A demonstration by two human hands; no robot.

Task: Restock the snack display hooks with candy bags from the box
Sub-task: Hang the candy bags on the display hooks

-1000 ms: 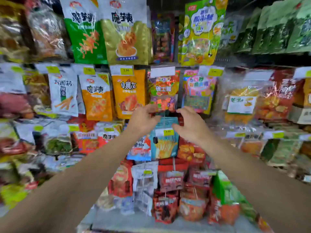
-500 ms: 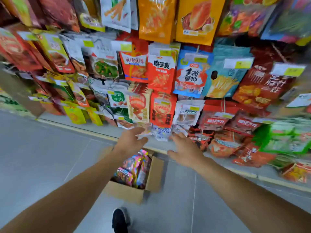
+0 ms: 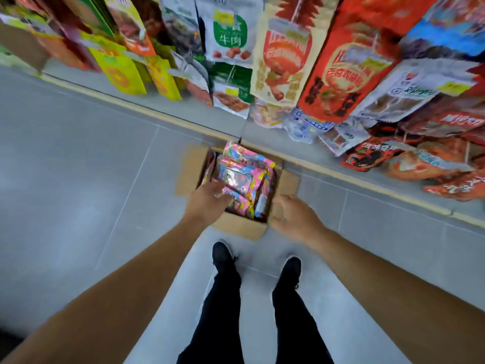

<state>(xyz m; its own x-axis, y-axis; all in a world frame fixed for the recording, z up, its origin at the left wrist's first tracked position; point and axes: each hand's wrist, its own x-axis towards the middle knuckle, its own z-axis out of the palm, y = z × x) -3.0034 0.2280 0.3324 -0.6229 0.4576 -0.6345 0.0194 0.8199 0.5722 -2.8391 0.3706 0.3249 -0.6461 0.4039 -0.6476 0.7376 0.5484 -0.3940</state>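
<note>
**Reaching into the stock box below the snack display**

Left to right. The left hand (image 3: 207,199) extends down into the open cardboard box (image 3: 237,227) on the floor (image 3: 78,158), its fingers spread over the topmost of the candy bags (image 3: 244,172); the blur hides whether the grip has closed on a bag, so contact or grasp cannot be told. The bags, pink and multicoloured, stand packed on edge in the box, their long axes running roughly from the person toward the display, faces leaning to the left. The box sits just beside the display's base, probably so that bags can be lifted straight to the hooks. The right hand (image 3: 294,216) lies released, fingers flat on the box's right flap (image 3: 287,185), apparently steadying the box and keeping it open. Above hang the already stocked snack packets (image 3: 346,69). Two black shoes (image 3: 223,254) stand just short of the box.
</note>
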